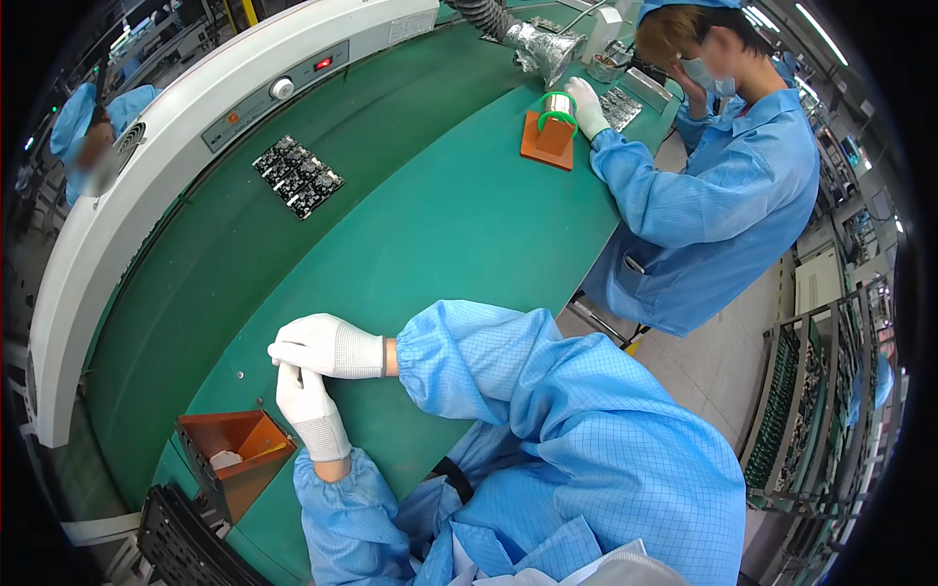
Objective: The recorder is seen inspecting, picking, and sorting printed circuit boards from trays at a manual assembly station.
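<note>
My right hand [330,347], in a white glove, lies over the fingertips of my left hand [307,405], gloved the same way. The two hands touch just above the green table [401,278]. Both have their fingers drawn together, and whatever may be between them is hidden. Close to my left hand stands an orange-brown open box [234,459] with a pale piece inside. A tiny round metal bit [240,374] lies on the green surface left of my hands.
A dark circuit board panel [298,177] lies on the darker green strip beyond. A white curved machine housing [195,127] arches over the far side. At the right, a person in blue [703,186] sits by a solder spool [558,110] on an orange stand. A black rack [191,542] stands lower left.
</note>
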### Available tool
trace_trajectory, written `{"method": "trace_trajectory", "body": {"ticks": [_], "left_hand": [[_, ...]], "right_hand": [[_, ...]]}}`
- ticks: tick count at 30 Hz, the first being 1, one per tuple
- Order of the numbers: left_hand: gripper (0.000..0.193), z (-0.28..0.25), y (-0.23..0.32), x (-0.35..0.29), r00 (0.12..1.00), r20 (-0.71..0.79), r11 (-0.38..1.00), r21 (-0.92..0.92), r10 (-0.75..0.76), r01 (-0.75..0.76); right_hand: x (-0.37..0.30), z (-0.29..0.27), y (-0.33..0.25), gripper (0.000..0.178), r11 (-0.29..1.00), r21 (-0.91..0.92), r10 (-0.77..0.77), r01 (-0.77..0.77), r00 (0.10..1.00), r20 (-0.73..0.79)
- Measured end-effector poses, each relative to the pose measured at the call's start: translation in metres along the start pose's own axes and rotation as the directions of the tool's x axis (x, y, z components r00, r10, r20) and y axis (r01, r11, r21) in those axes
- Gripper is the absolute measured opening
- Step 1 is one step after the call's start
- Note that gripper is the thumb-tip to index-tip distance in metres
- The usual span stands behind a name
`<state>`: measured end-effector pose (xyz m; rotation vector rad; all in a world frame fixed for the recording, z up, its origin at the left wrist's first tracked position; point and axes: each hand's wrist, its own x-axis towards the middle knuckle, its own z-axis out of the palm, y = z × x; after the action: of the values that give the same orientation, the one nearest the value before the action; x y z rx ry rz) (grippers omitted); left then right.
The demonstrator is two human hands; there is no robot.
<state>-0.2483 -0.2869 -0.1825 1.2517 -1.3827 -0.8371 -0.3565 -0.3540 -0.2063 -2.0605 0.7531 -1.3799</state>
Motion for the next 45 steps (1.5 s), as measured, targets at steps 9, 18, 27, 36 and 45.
{"method": "trace_trajectory", "body": {"ticks": [9,18,27,36,45], "left_hand": [[0.03,0.0,-0.002,0.0,1.0,0.009,1.0,0.006,0.019,-0.019],[0.03,-0.001,-0.002,0.001,0.999,-0.012,0.997,0.06,0.045,-0.044],[0.032,-0.004,-0.005,0.001,1.0,0.018,0.998,0.059,0.025,-0.026],[0.032,-0.004,-0.006,0.0,1.0,0.007,1.0,0.026,0.015,-0.016],[0.03,-0.005,-0.008,0.001,0.999,-0.023,0.999,0.044,0.025,-0.024]], "right_hand": [[-0.001,0.004,0.008,0.019,0.969,-0.173,-0.182,0.174,0.983,-0.035],[0.0,0.001,-0.001,0.02,1.0,-0.022,0.004,-0.005,1.0,-0.005],[0.0,0.001,0.001,0.021,0.999,-0.053,-0.003,0.004,1.0,0.013],[0.001,-0.001,-0.006,0.03,0.988,0.051,0.145,-0.147,0.989,0.039],[0.004,-0.002,-0.011,0.031,0.974,0.079,0.206,-0.211,0.976,0.074]]}}
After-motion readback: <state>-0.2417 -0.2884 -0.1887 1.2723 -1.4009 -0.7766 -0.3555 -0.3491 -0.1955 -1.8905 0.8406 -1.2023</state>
